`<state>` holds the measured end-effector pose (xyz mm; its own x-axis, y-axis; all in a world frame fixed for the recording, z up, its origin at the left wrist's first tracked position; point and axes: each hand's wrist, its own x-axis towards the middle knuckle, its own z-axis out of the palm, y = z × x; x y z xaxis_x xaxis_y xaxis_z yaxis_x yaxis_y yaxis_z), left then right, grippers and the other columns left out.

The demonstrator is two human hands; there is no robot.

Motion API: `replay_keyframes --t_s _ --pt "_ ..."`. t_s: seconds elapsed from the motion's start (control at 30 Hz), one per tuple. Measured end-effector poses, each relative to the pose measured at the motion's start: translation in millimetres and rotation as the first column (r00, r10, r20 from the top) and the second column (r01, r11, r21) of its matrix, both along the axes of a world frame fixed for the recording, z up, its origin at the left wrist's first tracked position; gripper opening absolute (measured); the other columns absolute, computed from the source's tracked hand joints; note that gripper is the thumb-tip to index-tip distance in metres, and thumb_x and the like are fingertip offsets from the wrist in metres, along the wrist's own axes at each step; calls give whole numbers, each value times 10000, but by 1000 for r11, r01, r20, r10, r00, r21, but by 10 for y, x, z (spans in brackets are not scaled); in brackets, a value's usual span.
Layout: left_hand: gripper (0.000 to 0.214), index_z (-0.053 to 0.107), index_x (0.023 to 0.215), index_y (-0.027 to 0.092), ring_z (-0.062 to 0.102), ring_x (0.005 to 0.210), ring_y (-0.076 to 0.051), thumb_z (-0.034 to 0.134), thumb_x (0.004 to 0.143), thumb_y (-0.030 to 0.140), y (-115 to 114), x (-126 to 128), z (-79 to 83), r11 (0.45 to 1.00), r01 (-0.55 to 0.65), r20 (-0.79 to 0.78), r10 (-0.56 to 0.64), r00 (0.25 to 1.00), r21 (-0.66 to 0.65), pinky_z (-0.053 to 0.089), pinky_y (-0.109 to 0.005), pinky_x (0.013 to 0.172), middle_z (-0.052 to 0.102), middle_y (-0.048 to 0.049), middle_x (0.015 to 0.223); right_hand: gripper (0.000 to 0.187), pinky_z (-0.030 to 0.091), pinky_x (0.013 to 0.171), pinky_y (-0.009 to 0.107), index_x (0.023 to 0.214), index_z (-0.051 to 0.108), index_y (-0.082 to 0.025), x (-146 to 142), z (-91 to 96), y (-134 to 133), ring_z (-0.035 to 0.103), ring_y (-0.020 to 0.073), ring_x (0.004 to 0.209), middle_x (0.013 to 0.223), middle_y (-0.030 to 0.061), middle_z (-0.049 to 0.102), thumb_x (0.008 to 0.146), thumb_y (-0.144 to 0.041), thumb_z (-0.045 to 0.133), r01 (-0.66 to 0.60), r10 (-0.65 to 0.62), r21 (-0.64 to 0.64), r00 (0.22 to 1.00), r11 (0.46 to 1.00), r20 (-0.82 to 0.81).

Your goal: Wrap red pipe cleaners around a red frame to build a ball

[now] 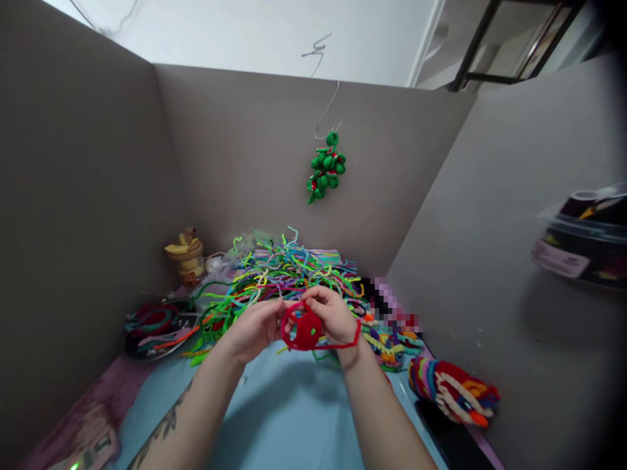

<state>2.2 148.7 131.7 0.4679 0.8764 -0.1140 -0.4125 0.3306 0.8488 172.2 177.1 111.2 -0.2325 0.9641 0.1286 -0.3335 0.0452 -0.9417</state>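
Observation:
A red fuzzy piece that looks bent from chenille stems hangs between my hands above the blue table cover. It has a solid middle with a small green spot, open loops at its left, and a long tail running right across my wrist. My left hand is closed, thumb and fingertips pinching its upper left side. My right hand grips its upper edge between thumb and fingers. Just beyond both hands lies a heap of many-coloured chenille stems.
Grey panels stand at the back and both sides. A green cluster hangs from a wire hook. At left are a dark tray and a tan cup; at right, a striped fuzzy bundle, a black phone-like slab and a wall-mounted tub.

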Motion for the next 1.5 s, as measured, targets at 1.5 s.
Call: replay_keyframes --t_s 1.5 --pt "263 561 694 134 418 567 -96 554 793 378 -60 -65 115 874 104 -567 213 796 474 336 -207 525 496 21 621 151 422 685 251 722 630 -182 -85 237 -264 560 135 725 717 11 620 825 -119 539 -62 -405 657 742 751 534"
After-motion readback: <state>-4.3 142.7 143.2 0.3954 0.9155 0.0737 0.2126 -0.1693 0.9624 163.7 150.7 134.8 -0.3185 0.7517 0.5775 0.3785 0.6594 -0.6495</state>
